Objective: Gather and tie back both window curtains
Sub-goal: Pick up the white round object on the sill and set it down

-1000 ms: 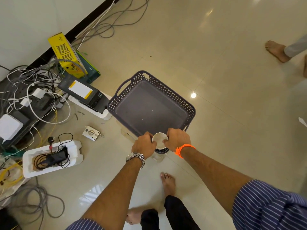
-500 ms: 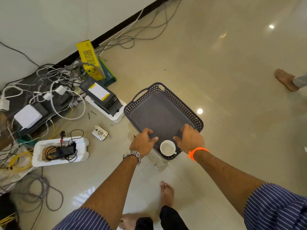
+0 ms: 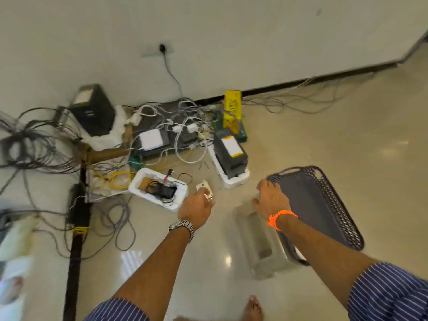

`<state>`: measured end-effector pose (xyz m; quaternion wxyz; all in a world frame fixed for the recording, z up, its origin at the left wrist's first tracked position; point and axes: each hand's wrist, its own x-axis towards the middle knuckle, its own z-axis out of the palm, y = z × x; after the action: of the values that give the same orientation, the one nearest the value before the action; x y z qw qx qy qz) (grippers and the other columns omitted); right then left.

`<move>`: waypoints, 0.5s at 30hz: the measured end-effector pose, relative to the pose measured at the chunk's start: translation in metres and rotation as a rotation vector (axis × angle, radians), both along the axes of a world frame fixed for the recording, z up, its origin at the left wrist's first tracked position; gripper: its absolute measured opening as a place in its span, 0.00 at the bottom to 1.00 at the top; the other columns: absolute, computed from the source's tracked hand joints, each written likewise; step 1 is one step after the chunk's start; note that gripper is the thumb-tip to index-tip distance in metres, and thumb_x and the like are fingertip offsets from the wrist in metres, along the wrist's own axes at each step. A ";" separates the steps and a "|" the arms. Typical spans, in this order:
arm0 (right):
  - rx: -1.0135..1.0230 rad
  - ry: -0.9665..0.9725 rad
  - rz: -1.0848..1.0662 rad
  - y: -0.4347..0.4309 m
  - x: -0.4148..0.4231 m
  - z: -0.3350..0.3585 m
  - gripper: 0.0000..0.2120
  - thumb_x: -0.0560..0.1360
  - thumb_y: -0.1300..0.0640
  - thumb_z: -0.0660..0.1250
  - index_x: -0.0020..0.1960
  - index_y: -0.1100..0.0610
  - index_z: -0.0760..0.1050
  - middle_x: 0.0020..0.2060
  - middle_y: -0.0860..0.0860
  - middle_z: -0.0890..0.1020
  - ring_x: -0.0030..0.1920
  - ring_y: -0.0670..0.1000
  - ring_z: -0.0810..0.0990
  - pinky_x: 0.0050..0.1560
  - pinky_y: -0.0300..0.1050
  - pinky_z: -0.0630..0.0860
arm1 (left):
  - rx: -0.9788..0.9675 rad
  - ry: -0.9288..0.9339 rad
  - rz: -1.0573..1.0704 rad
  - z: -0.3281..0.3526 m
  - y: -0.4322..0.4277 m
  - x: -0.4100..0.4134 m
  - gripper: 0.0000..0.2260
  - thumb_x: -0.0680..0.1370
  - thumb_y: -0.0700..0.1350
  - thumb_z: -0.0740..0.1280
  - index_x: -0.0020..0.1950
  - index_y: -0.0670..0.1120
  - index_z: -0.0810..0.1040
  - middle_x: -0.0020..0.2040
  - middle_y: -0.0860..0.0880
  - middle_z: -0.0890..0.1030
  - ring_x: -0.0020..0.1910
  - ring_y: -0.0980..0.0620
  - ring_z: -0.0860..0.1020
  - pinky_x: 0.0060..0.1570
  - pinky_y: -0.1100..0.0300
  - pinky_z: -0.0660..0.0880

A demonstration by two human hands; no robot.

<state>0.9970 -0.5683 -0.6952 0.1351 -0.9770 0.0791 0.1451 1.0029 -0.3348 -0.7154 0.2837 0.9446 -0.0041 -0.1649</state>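
No curtain or window shows in the head view. My left hand (image 3: 196,208), with a metal watch at the wrist, hangs over the floor with loose fingers and holds nothing. My right hand (image 3: 269,199), with an orange thread at the wrist, hovers with spread fingers at the near-left corner of a grey perforated tray (image 3: 324,205). The tray rests on a pale plastic stool (image 3: 261,242). My right arm covers the tray's near end.
A tangle of cables, black devices (image 3: 229,151), a yellow box (image 3: 232,110) and white foam trays (image 3: 159,192) lies on the floor along the wall. A small white switch box (image 3: 203,187) lies by my left fingers. A long dark rod (image 3: 75,239) lies on the left.
The view has swung left toward the wall. Both hands have come off the tray and the white cup, which no longer shows. My left hand has moved left, away from the tray.
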 end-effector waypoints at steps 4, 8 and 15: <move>-0.040 -0.088 0.244 0.111 0.025 0.027 0.20 0.74 0.50 0.67 0.62 0.55 0.68 0.59 0.53 0.75 0.63 0.57 0.70 0.56 0.53 0.72 | 0.256 -0.160 0.075 0.028 0.114 -0.014 0.21 0.79 0.53 0.63 0.69 0.50 0.67 0.62 0.46 0.77 0.61 0.45 0.75 0.57 0.48 0.73; -0.024 -0.163 0.458 0.232 0.038 0.051 0.23 0.74 0.49 0.68 0.66 0.53 0.68 0.62 0.53 0.74 0.66 0.56 0.69 0.60 0.54 0.69 | 0.370 -0.251 0.235 0.056 0.227 -0.042 0.24 0.79 0.52 0.64 0.73 0.49 0.63 0.70 0.48 0.71 0.70 0.47 0.68 0.70 0.47 0.64; 0.030 -0.278 0.801 0.449 0.026 0.069 0.28 0.72 0.49 0.67 0.69 0.57 0.66 0.67 0.54 0.72 0.70 0.56 0.68 0.66 0.53 0.67 | 0.459 -0.200 0.516 0.077 0.409 -0.115 0.27 0.78 0.50 0.58 0.77 0.47 0.59 0.78 0.47 0.60 0.78 0.46 0.53 0.76 0.43 0.46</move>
<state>1.0230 -0.1192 -0.6261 0.0915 -0.9388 -0.3277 0.0540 0.8878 0.0743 -0.6385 0.0947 0.9651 0.2441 0.0086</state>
